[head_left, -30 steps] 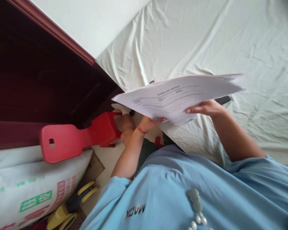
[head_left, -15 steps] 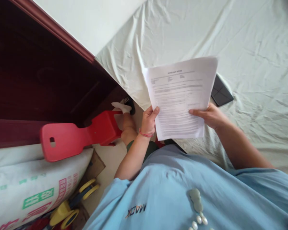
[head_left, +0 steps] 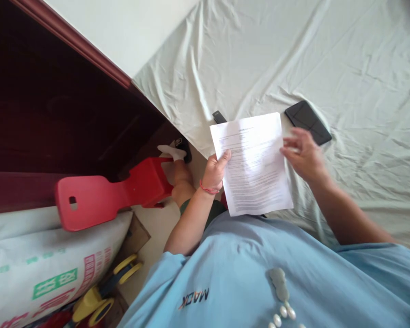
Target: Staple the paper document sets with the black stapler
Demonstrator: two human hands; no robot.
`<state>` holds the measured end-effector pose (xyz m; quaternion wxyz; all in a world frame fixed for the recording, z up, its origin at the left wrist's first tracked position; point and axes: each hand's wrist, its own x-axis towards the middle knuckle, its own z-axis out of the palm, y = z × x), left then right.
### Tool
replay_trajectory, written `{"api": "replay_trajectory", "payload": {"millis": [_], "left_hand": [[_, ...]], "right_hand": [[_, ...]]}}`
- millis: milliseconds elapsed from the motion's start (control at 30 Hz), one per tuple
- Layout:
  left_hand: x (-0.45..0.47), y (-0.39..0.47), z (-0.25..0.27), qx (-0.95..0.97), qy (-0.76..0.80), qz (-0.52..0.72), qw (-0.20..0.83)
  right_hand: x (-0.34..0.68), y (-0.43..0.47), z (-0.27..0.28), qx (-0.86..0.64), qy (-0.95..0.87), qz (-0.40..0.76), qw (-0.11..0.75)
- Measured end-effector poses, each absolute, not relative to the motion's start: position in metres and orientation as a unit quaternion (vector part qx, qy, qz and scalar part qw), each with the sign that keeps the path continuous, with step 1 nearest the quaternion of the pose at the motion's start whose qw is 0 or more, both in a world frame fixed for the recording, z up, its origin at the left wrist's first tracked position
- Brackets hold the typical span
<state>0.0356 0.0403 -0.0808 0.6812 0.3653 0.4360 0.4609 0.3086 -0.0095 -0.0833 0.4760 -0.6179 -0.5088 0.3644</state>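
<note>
Printed sheets of paper (head_left: 256, 177) are held over the bed's near edge, just in front of my shirt. My left hand (head_left: 216, 171) is closed on their left edge, thumb on top and the other fingers underneath. At the right edge of the paper, my right hand (head_left: 304, 154) is apart from it or barely touching, its fingers loosely bent and a little blurred. A dark flat tablet-like thing (head_left: 309, 122) lies on the sheet just beyond that hand. Past the paper's top left corner a small black object (head_left: 219, 117) shows, partly covered.
The bed has a wrinkled pale sheet (head_left: 372, 91). A red plastic chair (head_left: 89, 200) stands to the left, by dark wooden furniture (head_left: 54, 100). Below it are a large white printed sack (head_left: 54, 264) and a yellow-wheeled toy (head_left: 92, 305).
My right hand has let go of the paper's right edge and moved slightly up. The paper has tilted and come lower, uncovering more of the dark flat thing and the small black object.
</note>
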Motion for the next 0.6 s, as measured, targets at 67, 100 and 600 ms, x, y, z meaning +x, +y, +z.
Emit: {"api": "replay_trajectory", "payload": {"millis": [67, 100, 600], "left_hand": [[0.039, 0.036, -0.079, 0.369, 0.441, 0.434, 0.694], [0.041, 0.034, -0.078, 0.369, 0.443, 0.417, 0.702], [0.045, 0.015, -0.08, 0.351, 0.458, 0.358, 0.734]], "right_hand": [[0.307, 0.006, -0.063, -0.646, -0.55, 0.173, 0.501], [0.303, 0.014, -0.051, -0.633, -0.587, 0.143, 0.484], [0.239, 0.056, -0.016, -0.504, -0.817, 0.169, 0.223]]}}
